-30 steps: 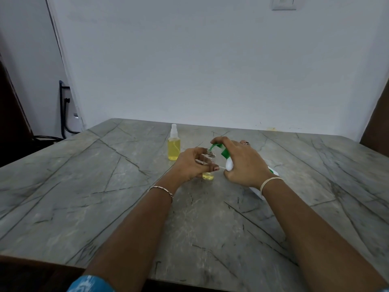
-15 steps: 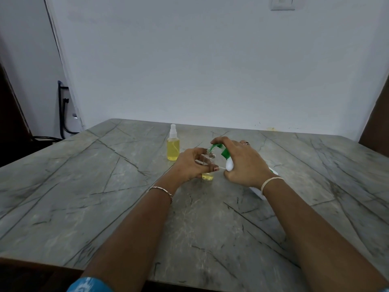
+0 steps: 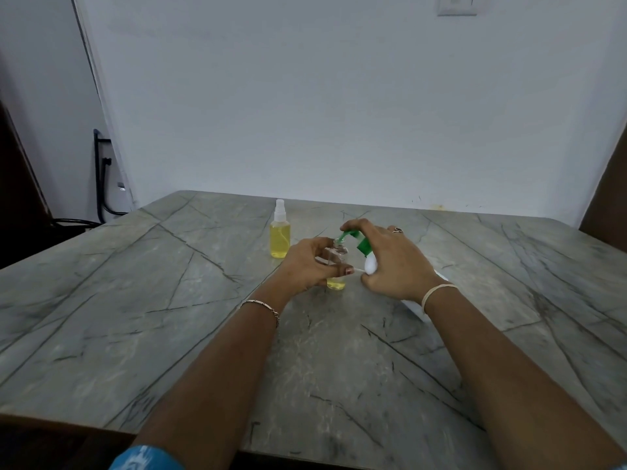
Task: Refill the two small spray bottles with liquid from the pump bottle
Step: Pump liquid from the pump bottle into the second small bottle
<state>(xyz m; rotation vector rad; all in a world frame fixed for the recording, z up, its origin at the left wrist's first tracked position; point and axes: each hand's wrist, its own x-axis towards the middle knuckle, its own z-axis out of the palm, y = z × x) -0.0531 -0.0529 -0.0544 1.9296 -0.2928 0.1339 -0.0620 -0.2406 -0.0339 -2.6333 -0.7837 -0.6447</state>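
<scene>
My left hand (image 3: 310, 262) grips a small clear spray bottle (image 3: 337, 262) standing uncapped on the table, with a little yellow liquid at its bottom. My right hand (image 3: 390, 262) holds a white pump bottle (image 3: 371, 264) tilted toward it, a fingertip on the green pump head (image 3: 354, 239), whose spout sits over the small bottle's open neck. A thin white tube shows between my hands. A second small spray bottle (image 3: 280, 234), capped and nearly full of yellow liquid, stands just behind and to the left.
The grey marble table (image 3: 169, 317) reaches to a white wall behind. Black cables and a plug (image 3: 101, 184) hang by the wall at the left. Dark furniture edges stand at the far right and left.
</scene>
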